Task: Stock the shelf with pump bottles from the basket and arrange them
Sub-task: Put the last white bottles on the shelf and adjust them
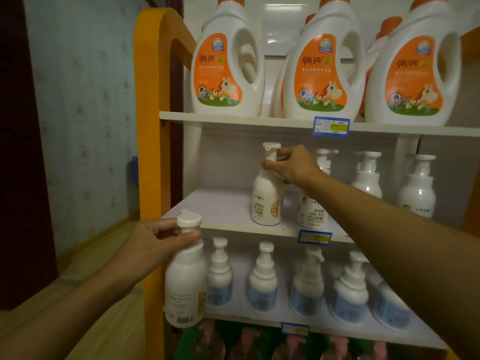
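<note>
White pump bottle (267, 196) stands on the middle shelf (223, 207), the right hand (291, 165) holding a pinching grip on its pump neck. Left hand (155, 245) grips a second pump bottle (185, 284) by its neck, in front of the shelf's orange side panel (149, 126).

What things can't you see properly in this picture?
Head view only:
- Basket: nowhere in the frame.
- Bottle behind the right hand: arm covers most of its label.
- Price tag writing: too small and blurred.
- Bottom-shelf pink-topped bottles: dark, cut off by the lower edge.
</note>
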Action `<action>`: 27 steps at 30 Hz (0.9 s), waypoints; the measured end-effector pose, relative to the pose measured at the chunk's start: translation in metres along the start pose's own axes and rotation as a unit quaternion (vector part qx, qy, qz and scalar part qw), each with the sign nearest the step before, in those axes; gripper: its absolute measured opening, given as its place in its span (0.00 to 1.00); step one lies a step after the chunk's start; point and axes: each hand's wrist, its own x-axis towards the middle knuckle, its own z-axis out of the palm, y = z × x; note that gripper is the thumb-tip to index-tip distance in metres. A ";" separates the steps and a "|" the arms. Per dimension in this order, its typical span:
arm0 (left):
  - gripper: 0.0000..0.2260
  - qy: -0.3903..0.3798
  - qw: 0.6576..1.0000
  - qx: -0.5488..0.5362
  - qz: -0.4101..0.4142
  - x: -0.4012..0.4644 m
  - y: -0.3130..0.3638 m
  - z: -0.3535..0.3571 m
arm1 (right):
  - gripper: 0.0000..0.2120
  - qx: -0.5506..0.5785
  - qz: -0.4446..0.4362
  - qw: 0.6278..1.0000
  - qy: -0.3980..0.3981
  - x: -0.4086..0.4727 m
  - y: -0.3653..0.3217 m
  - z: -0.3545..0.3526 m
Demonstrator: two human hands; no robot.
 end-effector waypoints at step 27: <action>0.10 0.001 0.999 -0.041 -0.003 -0.005 -0.010 0.009 | 0.41 -0.067 -0.014 0.997 -0.033 -0.012 0.043 0.025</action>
